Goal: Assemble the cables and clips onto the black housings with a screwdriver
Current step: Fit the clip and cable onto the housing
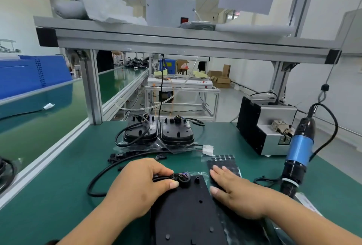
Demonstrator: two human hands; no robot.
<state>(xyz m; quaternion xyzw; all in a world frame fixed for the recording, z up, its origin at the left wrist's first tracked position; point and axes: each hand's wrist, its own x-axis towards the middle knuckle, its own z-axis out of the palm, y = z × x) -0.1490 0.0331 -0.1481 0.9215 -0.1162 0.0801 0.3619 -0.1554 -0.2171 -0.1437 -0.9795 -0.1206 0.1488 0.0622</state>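
Black housing [188, 211] lies flat on the green worktop [58, 205] right in front of you, between your two hands. Your left hand [141, 186] sits at its far left corner, thumb and fingers curled to pinch the end of the black cable [117, 163] where it meets what looks like a round grommet [184, 179] with coloured wires in it; the view there is too dark to be sure. Your right hand [239, 194] is flat, fingers straight and together, palm down on the sheet of black pads [223, 161] just beside the housing's right edge, holding nothing.

From your left hand the cable loops out to the left across the worktop and curves back toward the far side. There it passes a few small black clips [115, 156] lying loose. Beyond those, two more housings [177, 133] stand side by side on clear plastic, each with its own cable, and a white connector [208, 149] rests near the right one.

To your right, the screwdriver [297, 152], blue and black, hangs tilted from a cord, its tip low near the worktop edge and well apart from your right hand. Behind it sits a grey and black screw feeder [262, 125].
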